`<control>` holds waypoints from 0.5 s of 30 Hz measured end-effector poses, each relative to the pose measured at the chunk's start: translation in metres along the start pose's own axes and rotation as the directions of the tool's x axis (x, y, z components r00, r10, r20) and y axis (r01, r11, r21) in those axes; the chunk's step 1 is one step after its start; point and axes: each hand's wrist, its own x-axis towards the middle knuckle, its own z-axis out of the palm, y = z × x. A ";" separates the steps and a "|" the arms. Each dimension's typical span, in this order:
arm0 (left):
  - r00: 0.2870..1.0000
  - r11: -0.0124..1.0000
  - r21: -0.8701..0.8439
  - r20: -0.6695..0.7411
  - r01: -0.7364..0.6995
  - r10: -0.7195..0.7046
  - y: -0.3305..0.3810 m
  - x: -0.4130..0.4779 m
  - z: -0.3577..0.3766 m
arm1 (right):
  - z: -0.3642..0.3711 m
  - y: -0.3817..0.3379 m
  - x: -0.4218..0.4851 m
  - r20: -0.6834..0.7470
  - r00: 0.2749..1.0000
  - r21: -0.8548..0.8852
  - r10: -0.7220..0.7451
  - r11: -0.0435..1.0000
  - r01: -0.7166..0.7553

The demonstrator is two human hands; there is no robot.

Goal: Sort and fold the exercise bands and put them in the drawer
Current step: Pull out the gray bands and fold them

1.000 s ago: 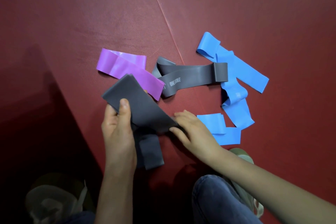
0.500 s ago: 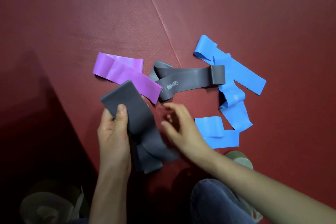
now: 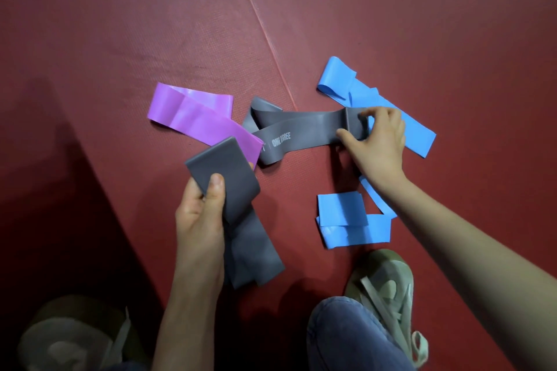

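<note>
My left hand (image 3: 200, 214) grips a folded grey band (image 3: 229, 187), thumb on top, with its loose end hanging down over the mat. My right hand (image 3: 376, 144) pinches the right end of a second grey band (image 3: 301, 132), printed with white letters, which lies across the mat. A purple band (image 3: 193, 117) lies to the left, partly under the held grey one. A long blue band (image 3: 361, 93) lies beyond my right hand, and a folded blue band (image 3: 346, 220) lies near my knee. No drawer is in view.
Everything lies on a dark red floor mat (image 3: 150, 24) with a seam (image 3: 262, 30) running diagonally. My shoes (image 3: 385, 289) and a knee in blue trousers (image 3: 346, 337) are at the bottom edge. The lower left lies in deep shadow.
My right hand has let go of the held grey band's end and reached up and right to pinch the printed grey band. My left hand keeps its grip.
</note>
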 end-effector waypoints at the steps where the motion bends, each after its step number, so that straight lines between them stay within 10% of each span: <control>1: 1.000 1.000 0.009 0.002 -0.003 0.003 -0.001 0.000 0.000 | 0.000 0.002 0.000 -0.008 1.000 -0.001 0.022 1.000 -0.022; 8: 1.000 1.000 0.015 -0.005 -0.005 0.005 -0.001 -0.001 0.001 | 0.002 0.004 0.003 -0.046 0.999 -0.009 -0.019 1.000 0.018; 15: 1.000 0.999 0.046 0.008 -0.016 0.015 -0.001 -0.003 0.003 | -0.010 -0.030 -0.035 -0.030 0.904 0.449 -0.427 0.802 0.394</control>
